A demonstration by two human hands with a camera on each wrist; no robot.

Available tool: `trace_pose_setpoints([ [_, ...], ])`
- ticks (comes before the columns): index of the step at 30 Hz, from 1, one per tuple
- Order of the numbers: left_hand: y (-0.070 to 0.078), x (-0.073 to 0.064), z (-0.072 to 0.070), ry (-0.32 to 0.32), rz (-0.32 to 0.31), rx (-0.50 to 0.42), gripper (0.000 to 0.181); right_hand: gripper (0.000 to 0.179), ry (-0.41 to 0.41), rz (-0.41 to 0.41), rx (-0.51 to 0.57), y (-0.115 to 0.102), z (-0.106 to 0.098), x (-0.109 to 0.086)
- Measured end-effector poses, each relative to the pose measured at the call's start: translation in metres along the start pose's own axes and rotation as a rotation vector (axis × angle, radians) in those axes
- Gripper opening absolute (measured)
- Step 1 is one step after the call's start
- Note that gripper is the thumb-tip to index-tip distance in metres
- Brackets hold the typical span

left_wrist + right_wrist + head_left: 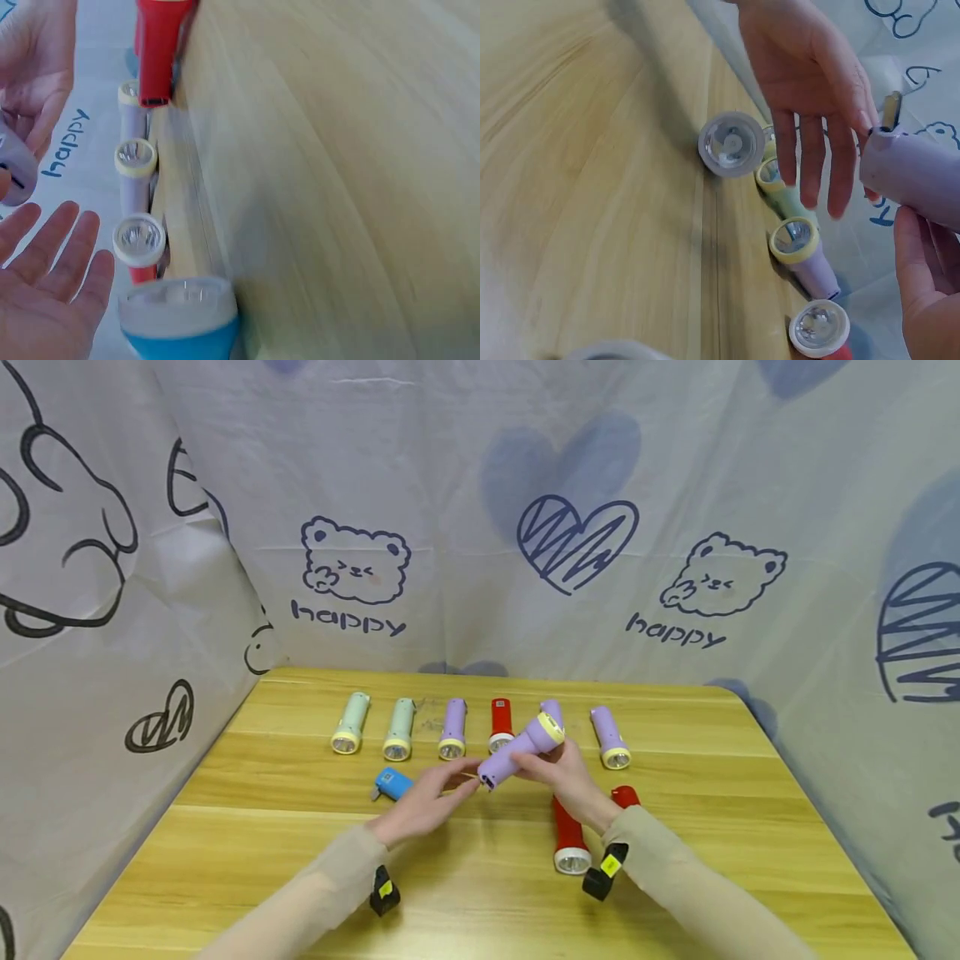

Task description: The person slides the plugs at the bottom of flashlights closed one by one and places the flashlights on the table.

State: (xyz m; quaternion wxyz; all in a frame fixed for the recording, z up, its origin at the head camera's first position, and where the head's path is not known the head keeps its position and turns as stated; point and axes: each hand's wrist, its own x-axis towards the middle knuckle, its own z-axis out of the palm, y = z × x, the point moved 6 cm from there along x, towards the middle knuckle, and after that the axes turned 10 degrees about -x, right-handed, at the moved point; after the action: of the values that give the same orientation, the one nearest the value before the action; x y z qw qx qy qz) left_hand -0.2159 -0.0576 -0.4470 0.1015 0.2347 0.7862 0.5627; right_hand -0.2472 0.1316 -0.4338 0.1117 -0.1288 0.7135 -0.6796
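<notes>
Over the middle of the table, my right hand (pixel 573 783) holds a purple flashlight (pixel 519 755) with a pale yellow head. The head points up to the right, and the tail is tilted down toward my left hand (pixel 423 803). A brass-coloured metal prong (pixel 892 111) sticks out of the tail in the right wrist view. My left thumb is right at the tail end, while the other left fingers (pixel 810 161) extend straight, apart from the flashlight. Below the left hand lies a blue flashlight (pixel 393 783), partly hidden by it.
Along the back stand two mint flashlights (pixel 352 724), more purple flashlights (pixel 453 728) and a red flashlight (pixel 501 720). Nearer me, a red flashlight with a white head (pixel 570 835) lies beside my right wrist, another red one (pixel 625 796) behind the forearm. A printed cloth (pixel 465 527) hangs behind.
</notes>
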Motion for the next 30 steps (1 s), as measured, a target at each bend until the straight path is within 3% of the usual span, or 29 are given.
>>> trace_pose_setpoints([
  [4,0.001,0.004,0.006,-0.020,-0.021,-0.116,0.041,0.038,0.031,0.046,0.130,0.003,-0.002,0.001],
  [8,0.001,0.006,0.010,-0.048,-0.074,-0.315,0.046,0.035,0.034,0.041,0.179,0.003,-0.003,0.001],
  [12,0.000,0.009,0.013,-0.058,-0.138,-0.481,0.054,0.035,0.023,0.025,0.155,0.004,-0.005,0.001],
  [17,-0.004,0.012,0.015,-0.014,-0.203,-0.601,0.056,0.044,0.003,0.017,0.055,0.004,-0.006,0.000],
  [22,-0.006,0.014,0.012,0.053,-0.213,-0.645,0.052,0.050,-0.025,0.040,-0.004,0.006,-0.007,-0.002],
  [30,-0.002,0.018,-0.007,0.151,-0.180,-0.531,0.049,0.031,-0.160,0.107,0.171,0.006,-0.003,-0.007],
])
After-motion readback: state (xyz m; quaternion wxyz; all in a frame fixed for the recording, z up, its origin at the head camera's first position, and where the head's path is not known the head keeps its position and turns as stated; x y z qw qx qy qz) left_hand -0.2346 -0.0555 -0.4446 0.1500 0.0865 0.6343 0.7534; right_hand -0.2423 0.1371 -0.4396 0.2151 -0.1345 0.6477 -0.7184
